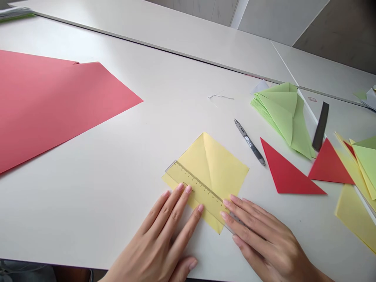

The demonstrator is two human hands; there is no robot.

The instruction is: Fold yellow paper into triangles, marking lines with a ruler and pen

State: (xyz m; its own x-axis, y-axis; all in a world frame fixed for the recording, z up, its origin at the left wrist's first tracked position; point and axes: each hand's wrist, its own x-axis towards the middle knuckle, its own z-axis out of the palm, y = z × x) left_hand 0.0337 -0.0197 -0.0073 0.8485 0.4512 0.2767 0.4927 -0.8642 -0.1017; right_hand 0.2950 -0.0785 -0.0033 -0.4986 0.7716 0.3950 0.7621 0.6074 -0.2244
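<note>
A square of yellow paper [225, 166] with a crease down its upper part lies on the white table. Across it, slanting down to the right, rests a clear plastic ruler [199, 188] with dark markings. My left hand [164, 231] is laid with spread fingers, its fingertips touching the ruler's lower side and the paper. At the ruler's right end my right hand [264, 235] has its fingers stretched out, the tips over the ruler and covering that end. Neither hand is wrapped round anything. A grey and black pen [249, 141] lies just beyond the paper.
Large red paper [58, 105] covers the left side. Rightward are folded green papers [282, 113], a red triangle [289, 172], another red piece [330, 164], a dark strip [320, 126] and more yellow paper [354, 215]. Thin white threads [220, 96] lie further back.
</note>
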